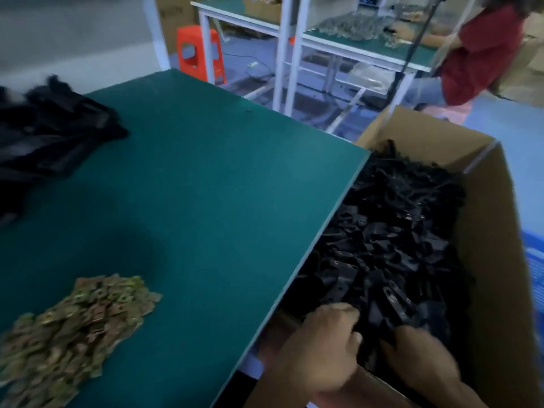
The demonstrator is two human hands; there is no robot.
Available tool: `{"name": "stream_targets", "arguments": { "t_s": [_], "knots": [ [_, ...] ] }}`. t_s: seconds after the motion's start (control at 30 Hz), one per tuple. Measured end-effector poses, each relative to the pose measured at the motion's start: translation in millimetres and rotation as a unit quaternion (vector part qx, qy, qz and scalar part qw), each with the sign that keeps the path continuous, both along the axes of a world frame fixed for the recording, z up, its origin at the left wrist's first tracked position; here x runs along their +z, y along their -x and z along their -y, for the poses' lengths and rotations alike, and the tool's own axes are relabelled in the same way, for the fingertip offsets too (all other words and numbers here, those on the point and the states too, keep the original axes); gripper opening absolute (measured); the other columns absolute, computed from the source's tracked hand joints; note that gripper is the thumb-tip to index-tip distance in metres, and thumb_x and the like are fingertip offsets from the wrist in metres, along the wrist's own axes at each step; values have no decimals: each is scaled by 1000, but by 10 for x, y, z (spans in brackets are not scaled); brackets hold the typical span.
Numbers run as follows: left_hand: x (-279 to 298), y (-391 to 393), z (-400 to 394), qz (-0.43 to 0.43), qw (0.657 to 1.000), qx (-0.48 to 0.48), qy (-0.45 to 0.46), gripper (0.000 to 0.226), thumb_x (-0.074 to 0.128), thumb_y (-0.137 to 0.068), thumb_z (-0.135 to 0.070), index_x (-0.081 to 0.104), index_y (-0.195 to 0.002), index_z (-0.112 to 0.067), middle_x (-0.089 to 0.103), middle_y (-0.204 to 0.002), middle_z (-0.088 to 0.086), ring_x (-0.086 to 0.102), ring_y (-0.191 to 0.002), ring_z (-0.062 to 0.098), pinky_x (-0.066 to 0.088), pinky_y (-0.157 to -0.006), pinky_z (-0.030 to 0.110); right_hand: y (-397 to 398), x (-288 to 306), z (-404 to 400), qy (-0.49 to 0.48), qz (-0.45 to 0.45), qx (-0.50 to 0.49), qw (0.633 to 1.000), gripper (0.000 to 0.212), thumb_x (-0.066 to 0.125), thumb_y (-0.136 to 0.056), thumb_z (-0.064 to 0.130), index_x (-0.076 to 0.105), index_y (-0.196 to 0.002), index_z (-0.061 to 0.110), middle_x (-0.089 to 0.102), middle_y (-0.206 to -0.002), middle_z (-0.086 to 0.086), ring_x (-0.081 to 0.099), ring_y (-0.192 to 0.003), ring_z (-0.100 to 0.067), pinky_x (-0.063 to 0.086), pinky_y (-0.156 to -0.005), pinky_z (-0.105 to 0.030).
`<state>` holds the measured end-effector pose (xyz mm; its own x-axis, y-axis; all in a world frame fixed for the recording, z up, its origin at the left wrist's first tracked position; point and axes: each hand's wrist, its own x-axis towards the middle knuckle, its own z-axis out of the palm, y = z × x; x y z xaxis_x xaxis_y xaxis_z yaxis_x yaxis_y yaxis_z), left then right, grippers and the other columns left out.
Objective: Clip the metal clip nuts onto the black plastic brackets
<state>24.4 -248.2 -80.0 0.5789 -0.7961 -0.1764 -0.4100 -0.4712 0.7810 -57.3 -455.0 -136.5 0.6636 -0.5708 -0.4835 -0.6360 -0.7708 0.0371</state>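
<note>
A cardboard box beside the table's right edge holds a heap of several black plastic brackets, some with metal clips on them. Both my hands are down in the near end of that heap. My left hand has its fingers curled into the brackets. My right hand digs in beside it, its fingertips hidden among the parts. A pile of several brass-coloured metal clip nuts lies on the green table at the near left. The picture is blurred by motion.
A dark heap of black parts lies at the table's far left. Beyond stand a white-framed bench with metal parts, an orange stool, and a person in a red top. A blue crate stands right of the box.
</note>
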Motion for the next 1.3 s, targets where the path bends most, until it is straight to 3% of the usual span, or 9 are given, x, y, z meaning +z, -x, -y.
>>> {"name": "stream_targets", "arguments": {
  "t_s": [0.07,0.17,0.33,0.5,0.6,0.83,1.0,1.13,1.3],
  "knots": [
    [226,-109,-452,-16,995,38,89,30,53,-99,-32,63,-126,-22,64,-125,-11,61,-110,7,49,-93,21,-175,168,-78,46,10,61,997,31,51,-99,52,64,-126,41,66,-132,9,62,-122,-15,48,-95,-28],
    [489,-324,-1241,-30,944,212,252,25,54,-96,-32,70,-115,-36,74,-93,-18,63,-73,-6,46,-66,10,-575,352,-377,15,285,161,945,16,70,-89,42,72,-77,32,71,-72,3,70,-65,-18,53,-60,-30],
    [488,-856,-2702,65,731,556,391,28,53,-99,-1,75,-92,-17,38,-53,-9,27,-46,7,24,-43,20,-1451,1043,-1718,-219,563,294,740,17,55,-98,47,66,-90,35,66,-71,19,63,-70,10,45,-69,-7],
    [242,-946,-3507,-82,566,619,538,29,45,-102,-19,70,-88,-15,25,-62,-5,18,-50,12,24,-38,23,-2793,1210,-3290,-470,411,302,721,9,69,-96,13,74,-90,17,72,-73,12,64,-61,-5,48,-61,-16],
    [217,-1006,-3602,-115,578,579,564,28,46,-98,-25,70,-86,-17,25,-62,-6,18,-48,11,25,-37,22,-3494,1107,-3976,-604,312,87,728,16,59,-102,16,65,-93,4,71,-64,-2,57,-47,-16,43,-43,-22],
    [171,-1080,-3562,-82,661,558,496,19,55,-92,-22,68,-85,-10,27,-58,-5,19,-44,12,23,-42,19,-4495,1065,-4212,-542,413,-157,715,60,62,-82,68,60,-108,14,67,-83,-4,51,-48,-17,39,-41,-22],
    [171,-1083,-3567,-89,657,554,504,17,56,-91,-21,66,-87,-8,28,-58,-3,20,-45,12,24,-42,20,-4603,1111,-4049,-522,474,-80,705,14,63,-96,30,60,-89,19,74,-84,-12,57,-47,-15,41,-40,-21],
    [162,-1084,-3563,-77,663,548,504,17,58,-91,-20,67,-87,-6,29,-56,-3,20,-46,13,25,-42,21,-4470,1248,-3897,-539,563,-99,619,11,64,-96,19,65,-84,19,71,-82,-14,71,-58,-21,53,-49,-27],
    [142,-1078,-3558,-56,686,530,495,19,58,-93,-19,67,-91,-3,31,-56,-3,20,-48,14,24,-44,23,-4249,1236,-3785,-688,434,-179,554,10,63,-99,5,65,-108,6,74,-103,-23,78,-81,-32,63,-65,-34]
  ]
}}
